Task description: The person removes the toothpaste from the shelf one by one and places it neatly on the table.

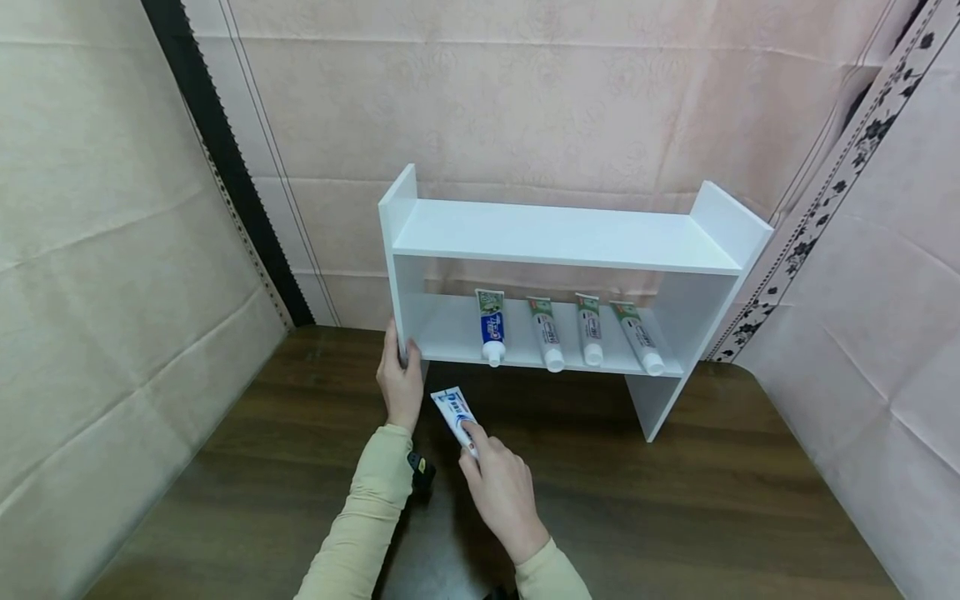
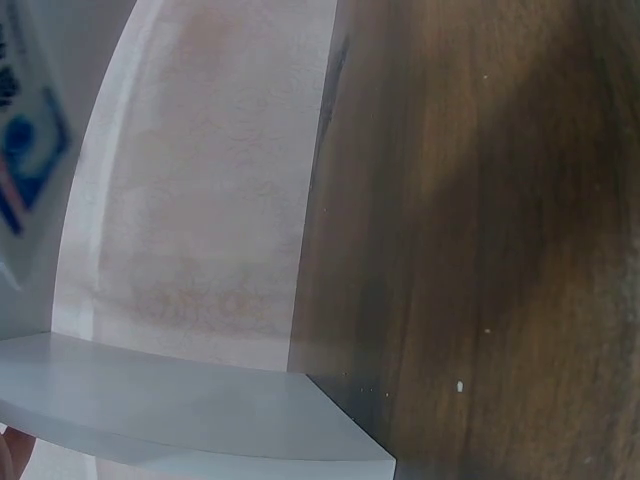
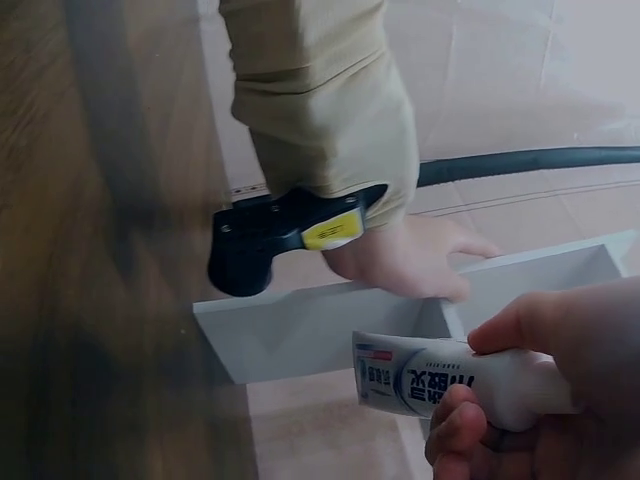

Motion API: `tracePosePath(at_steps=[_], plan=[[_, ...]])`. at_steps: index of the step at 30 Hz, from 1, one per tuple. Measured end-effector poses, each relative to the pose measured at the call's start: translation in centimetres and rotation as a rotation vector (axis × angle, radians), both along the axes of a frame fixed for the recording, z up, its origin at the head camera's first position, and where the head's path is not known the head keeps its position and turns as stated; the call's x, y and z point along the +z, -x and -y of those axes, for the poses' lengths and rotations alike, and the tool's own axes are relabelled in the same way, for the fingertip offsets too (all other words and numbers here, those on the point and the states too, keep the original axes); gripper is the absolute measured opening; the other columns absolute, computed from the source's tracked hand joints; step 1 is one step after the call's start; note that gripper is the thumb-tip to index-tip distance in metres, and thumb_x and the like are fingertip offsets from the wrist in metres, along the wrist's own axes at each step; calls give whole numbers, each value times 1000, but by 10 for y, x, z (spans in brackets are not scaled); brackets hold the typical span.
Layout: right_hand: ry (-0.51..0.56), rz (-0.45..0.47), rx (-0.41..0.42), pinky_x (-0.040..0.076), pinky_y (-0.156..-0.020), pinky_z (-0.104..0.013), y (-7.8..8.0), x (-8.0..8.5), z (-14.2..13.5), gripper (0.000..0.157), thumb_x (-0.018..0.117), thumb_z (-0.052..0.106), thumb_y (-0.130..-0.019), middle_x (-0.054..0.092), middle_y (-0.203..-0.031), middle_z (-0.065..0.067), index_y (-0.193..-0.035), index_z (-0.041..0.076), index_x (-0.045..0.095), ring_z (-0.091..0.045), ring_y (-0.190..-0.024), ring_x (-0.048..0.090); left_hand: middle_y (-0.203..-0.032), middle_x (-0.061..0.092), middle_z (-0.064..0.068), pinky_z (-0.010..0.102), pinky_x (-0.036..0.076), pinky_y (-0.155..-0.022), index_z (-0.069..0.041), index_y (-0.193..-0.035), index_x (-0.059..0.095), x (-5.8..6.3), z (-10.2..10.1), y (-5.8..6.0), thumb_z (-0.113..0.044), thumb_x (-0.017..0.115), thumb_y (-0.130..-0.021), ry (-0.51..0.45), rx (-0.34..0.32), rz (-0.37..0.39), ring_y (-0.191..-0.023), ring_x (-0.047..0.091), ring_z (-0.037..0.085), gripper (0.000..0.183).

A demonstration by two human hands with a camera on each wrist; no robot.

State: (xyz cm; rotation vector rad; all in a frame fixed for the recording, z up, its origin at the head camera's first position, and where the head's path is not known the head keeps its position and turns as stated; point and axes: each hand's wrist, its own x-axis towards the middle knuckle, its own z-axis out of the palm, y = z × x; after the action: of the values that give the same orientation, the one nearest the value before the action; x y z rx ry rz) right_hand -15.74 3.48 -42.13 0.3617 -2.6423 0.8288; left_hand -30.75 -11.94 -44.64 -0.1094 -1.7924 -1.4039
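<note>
L hand (image 1: 401,385) grips, arm (image 1: 363,512) extd fwd; R hand (image 1: 501,492) pinches, fingers (image 3: 458,428) bent.

Behind the brown table (image 1: 247,500) hangs creased pale cloth (image 1: 540,100), with a black strip (image 1: 220,142) and floral border (image 1: 840,185).

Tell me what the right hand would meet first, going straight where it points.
Probably the left side panel of the white two-tier shelf, beyond the white-and-blue tube in the right hand; depth is unclear.
</note>
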Motion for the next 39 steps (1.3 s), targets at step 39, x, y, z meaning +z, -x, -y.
tracePosePath(at_steps=[39], plan=[[-109, 130, 69, 32, -44, -25, 6, -18, -1, 33, 61, 13, -88, 71, -86, -13, -121, 10, 67, -10, -50, 42, -142, 53, 14, 56, 50, -90, -27, -149, 38, 0, -1, 1, -17, 48, -100, -8, 14, 5, -121, 57, 33, 51]])
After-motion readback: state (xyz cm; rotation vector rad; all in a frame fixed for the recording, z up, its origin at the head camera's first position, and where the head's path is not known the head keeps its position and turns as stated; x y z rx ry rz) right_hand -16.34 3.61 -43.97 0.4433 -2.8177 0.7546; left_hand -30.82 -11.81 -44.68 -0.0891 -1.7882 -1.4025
